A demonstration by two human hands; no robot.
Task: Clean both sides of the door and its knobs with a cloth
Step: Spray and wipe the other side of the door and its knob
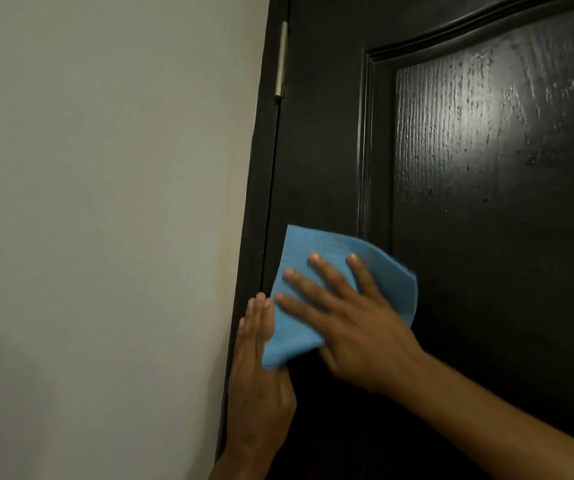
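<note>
Pressing flat w/ spread fingers, the right hand [355, 327] pins the blue cloth [316, 289] against the dark door [486, 237] near its hinge edge. Fingers straight, nothing gripped, just palm pressure on the fabric. Left hand [258, 372] also flat, fingers together and straight, resting along the door frame [261, 188] just beside the cloth's lower left corner; holds nothing.

Risks, as I judge them: cloth is only pinned, not gripped, so a fast stroke could let it slide out from under the palm & drop. Its lower corner hangs loose and curls off the surface, so that part wipes nothing. Left fingertips sit close to the hinge-side gap; if the door swings, a pinch is possible. Grooves of the raised moulding [368, 150] may get skipped by a flat palm.

Door looks glossy, near black, wood-grain texture; panel shows smeary streaks & specks in the glare, top right. Brass hinge [281, 60] above. No knob in view.
</note>
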